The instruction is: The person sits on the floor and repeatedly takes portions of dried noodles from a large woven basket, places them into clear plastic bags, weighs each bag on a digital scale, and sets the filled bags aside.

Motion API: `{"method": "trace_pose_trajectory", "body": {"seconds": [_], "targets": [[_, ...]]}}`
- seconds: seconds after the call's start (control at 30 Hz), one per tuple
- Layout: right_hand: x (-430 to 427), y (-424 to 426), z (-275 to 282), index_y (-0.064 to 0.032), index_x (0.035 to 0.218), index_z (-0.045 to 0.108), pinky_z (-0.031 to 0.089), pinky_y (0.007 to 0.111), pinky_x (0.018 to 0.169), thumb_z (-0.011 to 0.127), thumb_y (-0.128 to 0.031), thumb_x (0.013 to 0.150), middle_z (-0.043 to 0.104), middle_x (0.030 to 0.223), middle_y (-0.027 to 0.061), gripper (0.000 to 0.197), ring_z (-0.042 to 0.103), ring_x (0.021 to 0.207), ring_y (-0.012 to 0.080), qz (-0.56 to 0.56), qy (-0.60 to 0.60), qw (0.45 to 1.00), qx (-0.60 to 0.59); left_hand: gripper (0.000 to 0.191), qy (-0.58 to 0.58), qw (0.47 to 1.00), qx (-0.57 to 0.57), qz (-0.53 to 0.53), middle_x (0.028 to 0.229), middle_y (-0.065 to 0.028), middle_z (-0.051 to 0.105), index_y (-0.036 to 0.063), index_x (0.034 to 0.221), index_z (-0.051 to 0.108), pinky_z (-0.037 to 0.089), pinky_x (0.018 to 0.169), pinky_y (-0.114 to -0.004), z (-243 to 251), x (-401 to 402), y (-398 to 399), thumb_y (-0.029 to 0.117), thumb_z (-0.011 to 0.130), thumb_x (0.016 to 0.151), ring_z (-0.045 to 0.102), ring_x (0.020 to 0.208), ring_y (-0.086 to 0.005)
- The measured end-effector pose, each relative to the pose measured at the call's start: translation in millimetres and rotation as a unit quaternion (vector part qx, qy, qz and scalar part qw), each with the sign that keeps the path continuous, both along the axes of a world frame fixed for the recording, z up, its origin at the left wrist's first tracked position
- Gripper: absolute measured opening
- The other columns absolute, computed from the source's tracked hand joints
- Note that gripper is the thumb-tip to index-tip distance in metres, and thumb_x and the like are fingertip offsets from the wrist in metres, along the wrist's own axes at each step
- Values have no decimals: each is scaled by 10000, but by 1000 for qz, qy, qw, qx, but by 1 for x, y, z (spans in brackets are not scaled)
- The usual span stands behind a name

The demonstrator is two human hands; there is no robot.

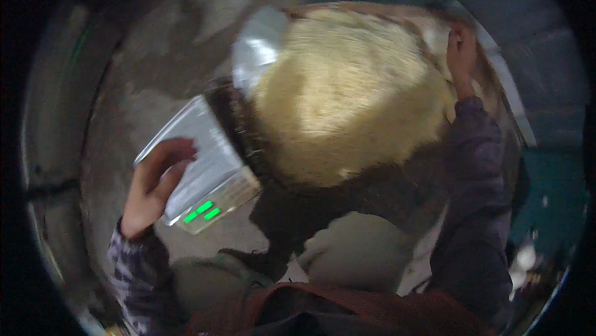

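My left hand [156, 184] is over the metal platform of a digital weighing scale [209, 145]. Its fingers are curled, with a gap between them and the thumb, and I see nothing held there. Green lit digits glow on the scale's front panel. Right of the scale lies a large heap of pale yellow, fine loose material [326, 89], blurred by motion. Past the heap's right side, my right hand [461, 52] is bent inward near a whitish patch. Whether its fingers grip anything is too blurred to tell.
A shiny silvery sheet or bag [258, 47] lies against the heap's upper left. My bent knees [358, 252] are close in front of the heap. Grey floor [144, 80] stretches to the left. A pale strip [512, 89] runs along the right, beside a dark green surface [549, 187].
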State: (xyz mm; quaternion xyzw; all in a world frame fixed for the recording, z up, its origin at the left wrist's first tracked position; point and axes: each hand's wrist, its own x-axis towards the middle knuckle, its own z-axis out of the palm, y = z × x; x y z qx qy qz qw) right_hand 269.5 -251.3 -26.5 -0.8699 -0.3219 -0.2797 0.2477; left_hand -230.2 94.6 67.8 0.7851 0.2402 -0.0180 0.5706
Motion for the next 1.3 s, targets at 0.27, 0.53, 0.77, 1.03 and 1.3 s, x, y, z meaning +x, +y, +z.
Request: {"method": "trace_pose_trajectory", "body": {"seconds": [0.27,0.53,0.77,1.03,1.3], "targets": [[-169,320,-34,-65,950,684,471,515,815,500,-376,872,654,989,191,370,615,934,411,241,211,881,-348,255,-30,999,-39,17,1074,-97,602,-35,1152,532,405,942,-309,8,-20,5,89,502,931,551,1047,-178],[-186,319,-66,-111,829,702,481,462,752,631,-260,784,677,805,130,171,664,797,300,196,9,929,-314,241,-99,994,-56,-3,1065,-104,607,-19,1131,551,437,909,-289,-23,-31,32,90,553,916,575,1019,-170],[-194,300,-10,-106,822,644,482,463,632,590,-255,836,651,795,132,159,628,759,351,267,57,917,-290,733,-136,988,-60,30,1273,-200,466,-50,1339,313,456,889,-338,-135,155,34,230,709,789,554,1070,-229],[-188,235,59,-70,822,612,468,358,549,514,-275,928,639,691,108,251,620,606,252,196,133,961,144,549,64,974,219,4,1179,-234,535,-38,1221,493,479,866,-370,-192,207,46,221,682,775,576,1077,-278],[-259,209,49,-57,755,542,351,217,536,461,-264,982,465,644,-39,318,421,599,43,284,481,775,296,320,-213,973,41,79,985,-117,602,-5,1131,563,442,763,-283,-75,98,38,226,559,909,549,888,-125]]}}
